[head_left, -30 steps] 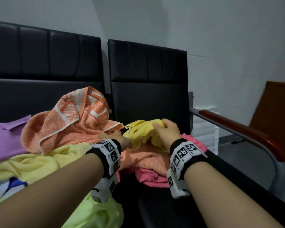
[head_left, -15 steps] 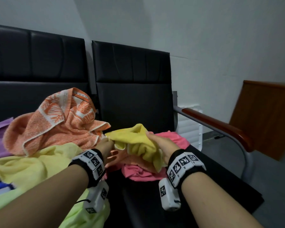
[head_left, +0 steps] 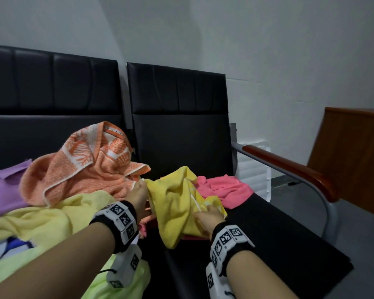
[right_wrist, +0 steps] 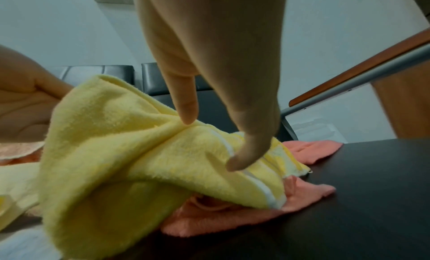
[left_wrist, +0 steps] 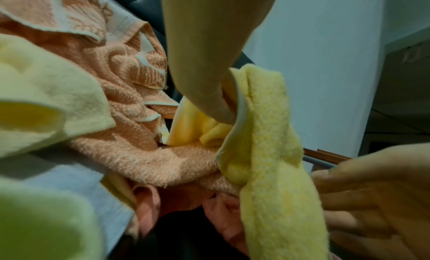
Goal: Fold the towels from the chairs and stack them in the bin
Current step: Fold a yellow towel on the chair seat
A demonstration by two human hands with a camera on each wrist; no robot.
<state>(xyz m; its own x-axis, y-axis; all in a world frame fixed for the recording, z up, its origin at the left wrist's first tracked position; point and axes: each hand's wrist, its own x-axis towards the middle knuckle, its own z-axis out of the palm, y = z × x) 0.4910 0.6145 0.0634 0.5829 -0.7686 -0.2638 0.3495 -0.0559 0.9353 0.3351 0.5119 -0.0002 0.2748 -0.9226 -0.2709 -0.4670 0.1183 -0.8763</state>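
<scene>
A bright yellow towel (head_left: 177,203) hangs crumpled between both my hands above the right chair seat. My left hand (head_left: 139,190) pinches its upper left edge; in the left wrist view the thumb (left_wrist: 209,91) presses on the white hem of the yellow towel (left_wrist: 267,135). My right hand (head_left: 207,216) grips the towel's lower right edge, with a finger (right_wrist: 251,150) curled over the yellow towel (right_wrist: 130,150) by its white trim. Under it lies a pink towel (head_left: 225,188). An orange patterned towel (head_left: 84,169) is heaped to the left.
A pale yellow towel (head_left: 48,221), a purple cloth (head_left: 2,186) and a lime-green towel (head_left: 119,285) cover the left black chair (head_left: 52,87). The right black chair (head_left: 279,238) has a wooden armrest (head_left: 289,167) on a metal frame. A wooden cabinet (head_left: 354,156) stands at far right.
Both hands have lifted the yellow towel off the pile and drawn it toward me, spreading apart so the towel hangs between them. The pink towel beneath is more exposed.
</scene>
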